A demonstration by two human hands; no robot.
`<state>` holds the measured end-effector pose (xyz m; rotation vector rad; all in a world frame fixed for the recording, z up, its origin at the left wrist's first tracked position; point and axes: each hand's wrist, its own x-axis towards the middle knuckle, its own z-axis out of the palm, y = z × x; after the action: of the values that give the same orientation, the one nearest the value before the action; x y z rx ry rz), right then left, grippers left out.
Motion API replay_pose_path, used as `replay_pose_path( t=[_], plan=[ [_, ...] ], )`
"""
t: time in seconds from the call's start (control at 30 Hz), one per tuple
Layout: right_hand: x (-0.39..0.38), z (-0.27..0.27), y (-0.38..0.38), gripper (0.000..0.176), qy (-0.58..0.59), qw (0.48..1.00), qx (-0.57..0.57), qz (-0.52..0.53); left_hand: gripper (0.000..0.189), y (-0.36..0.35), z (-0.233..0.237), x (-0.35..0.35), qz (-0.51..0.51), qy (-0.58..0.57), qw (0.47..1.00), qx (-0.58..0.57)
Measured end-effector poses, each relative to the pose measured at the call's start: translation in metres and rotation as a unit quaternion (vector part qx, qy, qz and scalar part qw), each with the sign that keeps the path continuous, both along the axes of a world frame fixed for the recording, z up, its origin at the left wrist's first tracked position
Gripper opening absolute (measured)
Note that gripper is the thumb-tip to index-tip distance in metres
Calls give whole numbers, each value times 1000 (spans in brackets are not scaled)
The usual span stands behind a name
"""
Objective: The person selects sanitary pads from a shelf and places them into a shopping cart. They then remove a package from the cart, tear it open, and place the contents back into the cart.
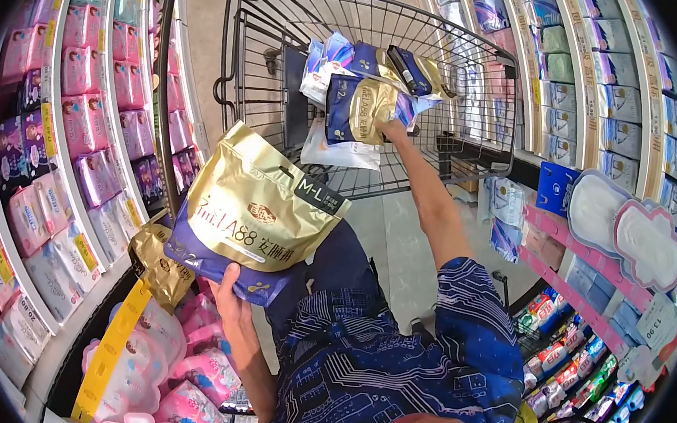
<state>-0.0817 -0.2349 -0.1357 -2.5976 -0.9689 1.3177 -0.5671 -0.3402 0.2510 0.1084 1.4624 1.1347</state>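
Note:
My left hand [230, 297] grips the lower edge of a big gold and blue pack of sanitary sleep pants [263, 213] marked M-L, its thumb on the front and its other fingers hidden behind. My right hand [393, 129] reaches into the shopping cart [263, 110] and is closed at the lower right edge of a similar gold and blue pack [360, 110]; its fingertips are hard to make out. Around that pack in the cart lie a further gold and blue pack [419, 71], a purple and white pack [331, 56] and a white plastic pack [335, 149].
Shelves of pink packs [83, 72] rise on the left. On the right, shelves hold pale blue and white packs [624, 115], with sample pads [648, 240] jutting out. Another gold pack [163, 265] sits beside a yellow strip [108, 356] at lower left, above pink packs [202, 376].

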Motion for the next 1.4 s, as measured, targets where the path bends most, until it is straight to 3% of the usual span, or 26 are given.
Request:
replay_pose_path(
  t=[0.07, 0.17, 0.27, 0.4, 0.5, 0.6, 0.7, 0.8, 0.97, 1.07, 1.23, 1.4],
  plan=[
    [-12, 42, 3, 57, -84, 996, 22, 11, 61, 1, 2, 1, -12, -1, 1000, 8],
    [-7, 42, 0, 40, -147, 975, 128, 102, 62, 5, 5, 2, -31, 1, 999, 12],
    [-42, 132, 20, 32, -134, 971, 159, 114, 63, 10, 13, 3, -44, -9, 999, 20],
    [-102, 270, 10, 21, -49, 912, 386, 127, 61, 14, 22, -2, -49, -49, 997, 40],
    [-156, 366, -11, 14, -18, 896, 422, 139, 56, 14, 17, -13, -63, -83, 993, 54],
    [-192, 417, -31, 12, 50, 868, 466, 163, 54, 18, 5, -27, -91, -160, 980, 75],
    [-216, 469, -47, 13, 216, 882, 406, 102, 55, 20, -4, -33, -82, -167, 981, 61],
    [-229, 489, -58, 16, 346, 839, 415, 60, 56, 21, -19, -41, -98, -208, 970, 77],
    [-240, 502, -71, 14, 524, 782, 335, 36, 59, 10, -22, -46, -125, -299, 943, 81],
    [-251, 496, -76, 14, 578, 757, 303, 3, 63, 0, -18, -30, -81, -348, 933, 52],
    [-262, 505, -78, 11, 629, 711, 311, -37, 69, -7, -30, -7, -78, -472, 873, 91],
    [-263, 504, -76, 11, 649, 709, 273, -34, 65, -4, -15, 19, -46, -438, 885, 152]
  ],
)
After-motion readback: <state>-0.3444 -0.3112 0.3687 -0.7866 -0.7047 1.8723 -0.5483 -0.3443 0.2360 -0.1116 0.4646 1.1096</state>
